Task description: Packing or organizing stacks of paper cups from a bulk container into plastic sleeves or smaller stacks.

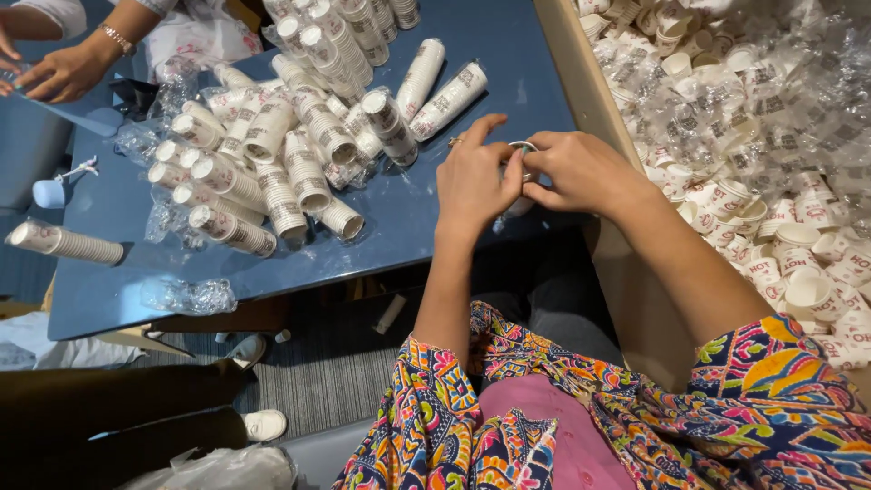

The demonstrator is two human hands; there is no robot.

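My left hand (474, 179) and my right hand (581, 170) meet over the near right part of the blue table (136, 299). Together they pinch a small white paper cup (521, 148), whose rim shows between the fingers; most of the cup is hidden by them. A ring sits on one finger of my left hand. Both my sleeves are brightly patterned.
Several wrapped sleeves of stacked paper cups (272, 154) lie heaped on the table's middle and far side. One sleeve (63, 242) lies alone at left. A large bin of loose cups and plastic wrap (771, 145) stands at right. Another person's hands (63, 68) work at far left.
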